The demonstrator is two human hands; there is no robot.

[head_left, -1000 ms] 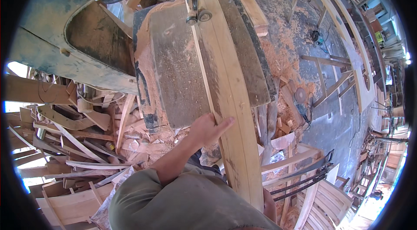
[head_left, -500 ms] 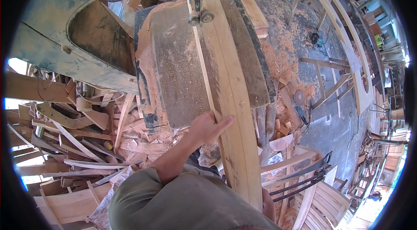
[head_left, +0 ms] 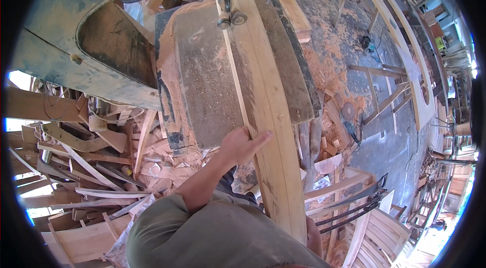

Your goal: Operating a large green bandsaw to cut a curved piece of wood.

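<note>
A long wooden plank (head_left: 271, 111) lies across the sawdust-covered table (head_left: 202, 86) of a large bandsaw, its near end reaching back to my body. My left hand (head_left: 243, 145) is closed on the plank's left edge at the front of the table, thumb laid over the top face. At the near end, my right hand (head_left: 314, 239) is against the plank's right side; its fingers are mostly hidden by the plank and my shirt. The saw's blade guide with round rollers (head_left: 232, 19) sits over the far part of the plank, by its pale left edge.
The saw's green frame (head_left: 55, 55) rises at the left. Offcuts (head_left: 101, 167) are heaped below it. Another thick board (head_left: 286, 5) lies beyond the table's right side. An angle grinder (head_left: 349, 121) and a curved wooden frame (head_left: 405, 50) on trestles are to the right.
The plank and my left hand have shifted very slightly away from me, toward the blade guide. My grip looks the same.
</note>
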